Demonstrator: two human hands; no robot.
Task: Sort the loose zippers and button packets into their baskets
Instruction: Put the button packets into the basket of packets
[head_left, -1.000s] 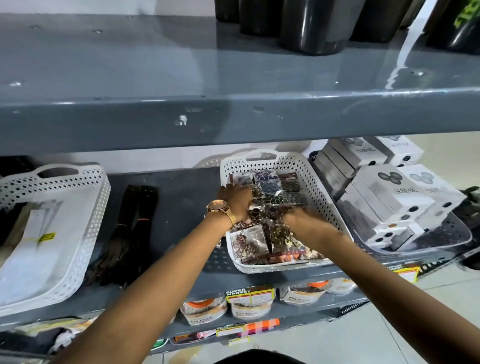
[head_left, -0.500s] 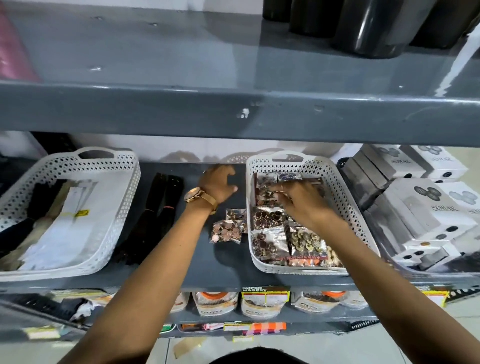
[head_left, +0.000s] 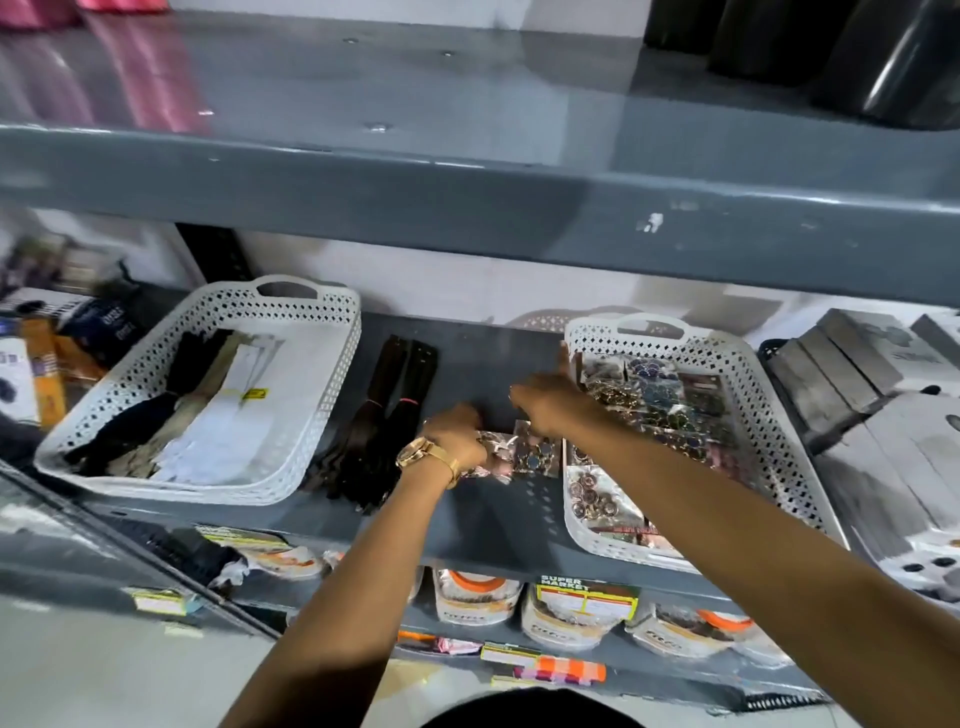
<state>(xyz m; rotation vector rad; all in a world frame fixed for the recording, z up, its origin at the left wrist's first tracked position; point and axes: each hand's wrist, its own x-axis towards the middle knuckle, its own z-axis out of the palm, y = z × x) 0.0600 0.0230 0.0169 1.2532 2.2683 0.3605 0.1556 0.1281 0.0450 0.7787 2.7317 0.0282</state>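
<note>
Two loose button packets (head_left: 537, 453) lie on the grey shelf just left of the right white basket (head_left: 774, 415), which holds several button packets (head_left: 670, 395). My left hand (head_left: 457, 436), with a gold watch at the wrist, curls its fingers around the pinkish packet. My right hand (head_left: 550, 405) grips the top of the darker packet, thumb pointing up by the basket's corner. A bundle of loose dark zippers (head_left: 384, 415) lies on the shelf between the baskets. The left white basket (head_left: 332, 395) holds black, beige and white zippers (head_left: 208, 415).
The upper shelf's edge (head_left: 467, 208) hangs low over both baskets. Grey boxes (head_left: 883, 415) are stacked to the right of the button basket. Round packaged goods (head_left: 582, 608) line the shelf below. Assorted items (head_left: 47, 364) crowd the far left.
The view swung right to left. Both hands came out of the button basket: the left went down onto the loose packets on the shelf, and the right followed to them.
</note>
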